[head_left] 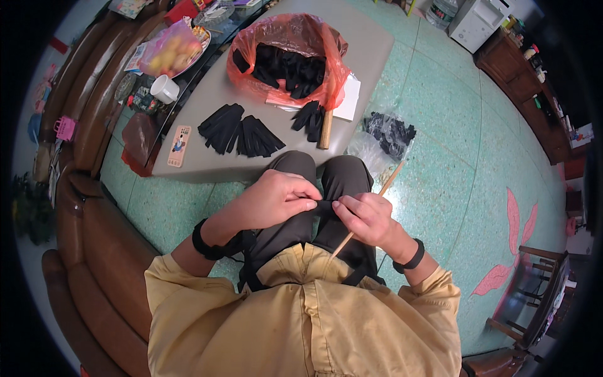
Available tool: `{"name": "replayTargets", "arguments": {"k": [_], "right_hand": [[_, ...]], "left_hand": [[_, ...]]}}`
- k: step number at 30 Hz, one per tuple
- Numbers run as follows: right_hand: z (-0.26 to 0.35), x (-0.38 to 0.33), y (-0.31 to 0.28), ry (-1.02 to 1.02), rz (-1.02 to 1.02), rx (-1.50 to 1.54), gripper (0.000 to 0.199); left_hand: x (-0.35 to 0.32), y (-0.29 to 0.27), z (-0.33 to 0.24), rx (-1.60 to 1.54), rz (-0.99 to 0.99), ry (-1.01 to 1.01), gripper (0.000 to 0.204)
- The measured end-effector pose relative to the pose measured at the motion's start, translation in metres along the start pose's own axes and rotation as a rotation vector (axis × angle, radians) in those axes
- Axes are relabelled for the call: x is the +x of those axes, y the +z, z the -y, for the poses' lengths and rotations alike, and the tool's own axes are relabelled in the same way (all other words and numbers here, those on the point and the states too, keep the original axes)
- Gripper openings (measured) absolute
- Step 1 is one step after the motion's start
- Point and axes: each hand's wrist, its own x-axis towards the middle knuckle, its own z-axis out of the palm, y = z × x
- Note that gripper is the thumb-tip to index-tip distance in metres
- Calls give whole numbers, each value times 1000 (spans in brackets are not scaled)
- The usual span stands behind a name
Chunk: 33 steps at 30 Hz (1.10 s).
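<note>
**Two hands pinch a small black piece over a seated person's lap**

A small black fabric piece sits between both hands, just above the person's knees. The left hand curls over it, thumb and fingertips pressed together on its left end. The right hand pinches its right end and also grips a thin wooden stick, which slants from the lap up toward the floor on the right. Each wrist wears a dark band.

Just beyond the knees stands a low grey table. On it lie fanned piles of black pieces, an open orange plastic bag filled with more of them, a short wooden block and a phone-sized flat case. A clear bag of black pieces rests on the green floor beside the table. A brown sofa runs along the person's left.
</note>
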Motion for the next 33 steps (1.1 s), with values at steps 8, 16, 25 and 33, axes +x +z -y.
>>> {"name": "replayTargets", "arguments": {"k": [8,16,25,33], "right_hand": [[0,2,-2,-36,16,-47,23],[4,-8,4,-45,-48,-20,25],[6,-16,-5,69,-24,-27,23],[10,-17,-7,-62,8,-96,23]], "left_hand": [[-2,14,-3,74,-36,102,9],[-1,18,-1,259,-110,317,9],[-9,23,0,299,-245,252,11],[-10,28,1,392,-213,278,11]]}}
